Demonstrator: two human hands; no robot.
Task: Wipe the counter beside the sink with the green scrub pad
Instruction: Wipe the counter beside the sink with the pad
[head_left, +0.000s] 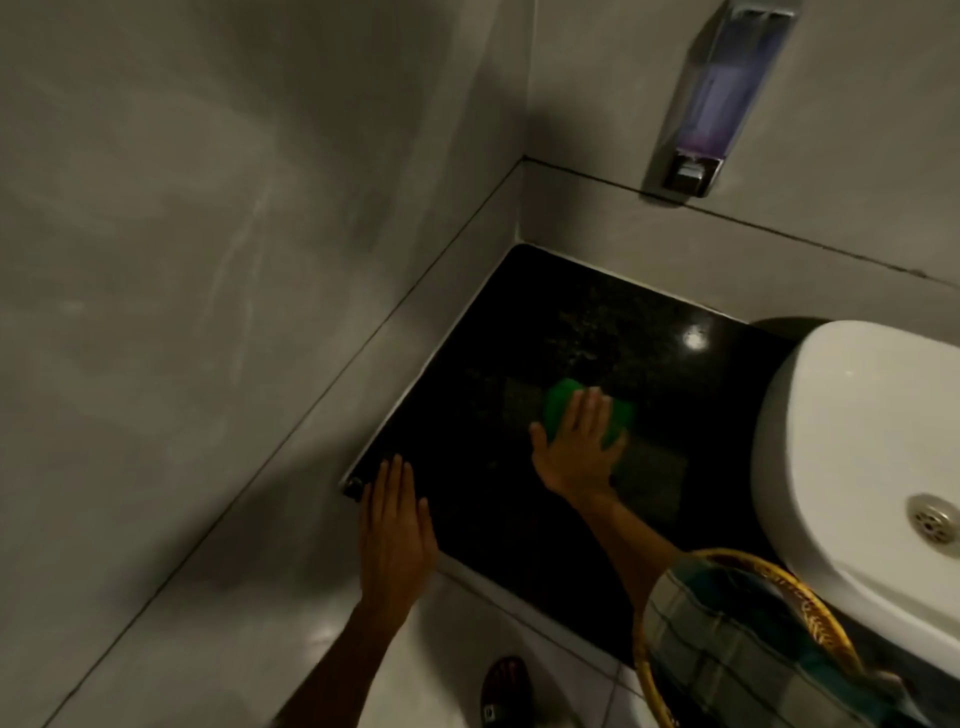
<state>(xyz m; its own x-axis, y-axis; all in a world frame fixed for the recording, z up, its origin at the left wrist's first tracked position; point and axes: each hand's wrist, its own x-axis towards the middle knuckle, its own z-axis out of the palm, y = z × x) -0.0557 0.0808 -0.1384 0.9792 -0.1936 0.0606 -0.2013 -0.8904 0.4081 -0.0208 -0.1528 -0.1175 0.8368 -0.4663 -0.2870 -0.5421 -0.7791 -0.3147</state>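
The dark polished counter fills the corner left of the white sink. A green scrub pad lies flat on the middle of the counter. My right hand presses down on the pad, fingers spread, palm covering most of it. My left hand rests flat on the counter's front left edge, fingers together and holding nothing. The pad's lower part is hidden under my right hand.
Grey tiled walls close the counter on the left and at the back. A soap dispenser hangs on the back wall. A woven basket holding a checked cloth sits at the lower right. Below, a sandalled foot stands on the floor.
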